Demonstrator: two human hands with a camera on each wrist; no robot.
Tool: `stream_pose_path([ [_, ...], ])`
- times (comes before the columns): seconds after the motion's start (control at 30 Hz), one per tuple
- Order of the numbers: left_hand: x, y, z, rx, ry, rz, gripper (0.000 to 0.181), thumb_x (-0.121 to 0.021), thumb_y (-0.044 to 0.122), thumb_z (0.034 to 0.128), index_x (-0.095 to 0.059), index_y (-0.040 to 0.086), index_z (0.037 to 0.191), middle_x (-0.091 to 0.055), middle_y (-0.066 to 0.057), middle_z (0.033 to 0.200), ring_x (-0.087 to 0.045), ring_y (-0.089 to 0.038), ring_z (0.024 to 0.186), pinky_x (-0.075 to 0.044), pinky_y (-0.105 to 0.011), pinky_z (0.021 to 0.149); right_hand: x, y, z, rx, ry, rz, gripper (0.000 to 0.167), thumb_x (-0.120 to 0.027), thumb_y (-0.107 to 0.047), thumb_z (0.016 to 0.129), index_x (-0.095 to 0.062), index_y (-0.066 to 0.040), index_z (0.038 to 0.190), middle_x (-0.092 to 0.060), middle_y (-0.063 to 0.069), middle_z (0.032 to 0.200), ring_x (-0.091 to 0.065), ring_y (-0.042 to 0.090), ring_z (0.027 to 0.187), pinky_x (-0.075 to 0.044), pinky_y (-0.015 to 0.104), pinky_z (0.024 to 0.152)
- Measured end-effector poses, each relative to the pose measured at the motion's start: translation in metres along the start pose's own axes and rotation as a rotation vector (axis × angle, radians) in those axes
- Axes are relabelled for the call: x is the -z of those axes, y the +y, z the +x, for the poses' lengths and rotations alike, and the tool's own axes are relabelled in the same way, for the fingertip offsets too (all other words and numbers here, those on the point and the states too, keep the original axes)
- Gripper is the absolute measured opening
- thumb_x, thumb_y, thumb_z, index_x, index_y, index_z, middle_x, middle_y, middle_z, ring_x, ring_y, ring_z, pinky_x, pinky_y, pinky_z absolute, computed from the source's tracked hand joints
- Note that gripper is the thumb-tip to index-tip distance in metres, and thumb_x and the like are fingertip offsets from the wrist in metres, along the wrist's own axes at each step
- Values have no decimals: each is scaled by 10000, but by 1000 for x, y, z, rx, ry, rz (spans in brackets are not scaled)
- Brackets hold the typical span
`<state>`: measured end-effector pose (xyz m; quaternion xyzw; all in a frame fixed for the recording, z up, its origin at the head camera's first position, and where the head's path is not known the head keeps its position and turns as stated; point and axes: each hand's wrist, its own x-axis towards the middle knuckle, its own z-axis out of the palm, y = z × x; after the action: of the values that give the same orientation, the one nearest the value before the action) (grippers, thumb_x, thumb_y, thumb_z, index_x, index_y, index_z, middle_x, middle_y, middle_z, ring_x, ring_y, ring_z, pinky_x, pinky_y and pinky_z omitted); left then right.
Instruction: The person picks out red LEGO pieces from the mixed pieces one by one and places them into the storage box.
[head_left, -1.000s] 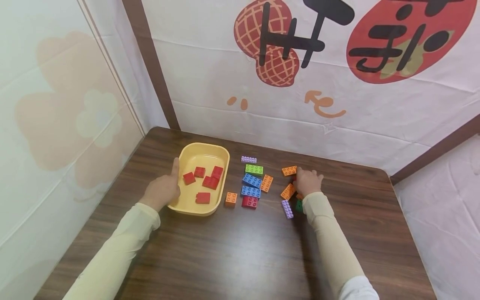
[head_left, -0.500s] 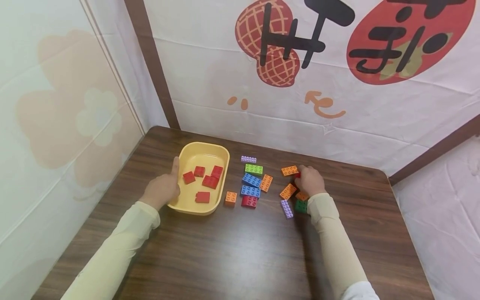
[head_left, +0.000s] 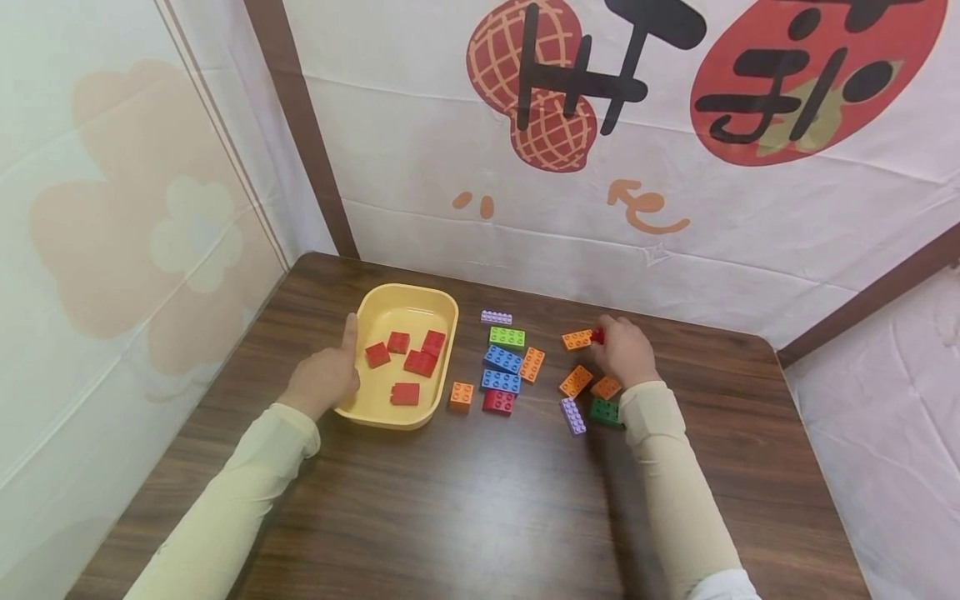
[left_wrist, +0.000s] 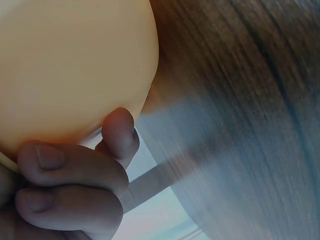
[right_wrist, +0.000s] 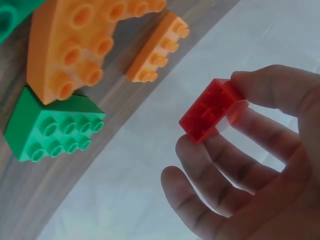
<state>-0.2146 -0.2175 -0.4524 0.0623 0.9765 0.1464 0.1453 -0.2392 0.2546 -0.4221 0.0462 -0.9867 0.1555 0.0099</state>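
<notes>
My left hand [head_left: 322,382] grips the left side of the yellow tray [head_left: 450,367], one finger lying along its rim. In the left wrist view, curled fingers [left_wrist: 75,165] touch the tray's outer wall [left_wrist: 75,65]. Several red bricks [head_left: 406,394] lie inside. On the right, my right hand [head_left: 628,352] pinches a red toy brick [right_wrist: 207,112] between thumb and fingers, its hollow underside showing in the right wrist view. Close by lie an orange brick [head_left: 577,339], another orange brick [head_left: 576,381] and a green brick [head_left: 606,412].
Between tray and right hand lie a light green brick [head_left: 507,337], blue bricks [head_left: 500,381], a red brick [head_left: 498,402], a small orange brick [head_left: 461,396] and purple bricks [head_left: 573,416]. Fabric walls [head_left: 420,167] stand behind the dark wooden table [head_left: 450,517].
My right hand has picked up the red brick from among the orange ones and shifted slightly right, uncovering the orange and green bricks below it. The left hand and tray stay put.
</notes>
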Motion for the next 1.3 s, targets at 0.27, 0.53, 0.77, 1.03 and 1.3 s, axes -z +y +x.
stream_pose_path([
  [0.27,0,0,-1,-4,7,-2,953,-510,95,913,170,36,1578,-527,-90,607,-526,-256,528,-432,-420,516,6,-8,-2,13,3,-13,320,-696,-135,912,-621,-1,1193,-629,202,1043,-617,366,923,-514,539,812],
  [0.53,0,-1,-3,-3,10,-12,945,-499,88,910,166,34,1579,-525,-85,606,-523,-252,532,-430,-415,517,15,-29,-1,62,31,7,362,-679,-133,906,-624,2,1238,-643,197,1076,-618,363,928,-507,526,820],
  [0.77,-1,-1,-2,2,7,-17,951,-517,89,911,154,35,1584,-522,-82,609,-518,-248,531,-427,-403,520,12,-44,3,74,12,15,372,-697,-152,915,-627,-20,1256,-637,185,1124,-624,348,945,-519,513,829],
  [1.03,-2,-2,-1,6,0,-23,960,-515,91,915,177,44,1579,-524,-87,614,-519,-252,535,-429,-404,529,8,-64,9,126,6,10,317,-728,-142,906,-651,-33,1195,-652,178,1123,-637,349,975,-529,508,851],
  [1.3,0,-1,-2,11,-4,-20,962,-518,92,919,180,49,1579,-526,-90,626,-523,-255,549,-437,-415,553,4,-88,17,130,-54,17,383,-754,-178,907,-640,-47,1248,-635,170,1171,-619,348,1023,-521,512,896],
])
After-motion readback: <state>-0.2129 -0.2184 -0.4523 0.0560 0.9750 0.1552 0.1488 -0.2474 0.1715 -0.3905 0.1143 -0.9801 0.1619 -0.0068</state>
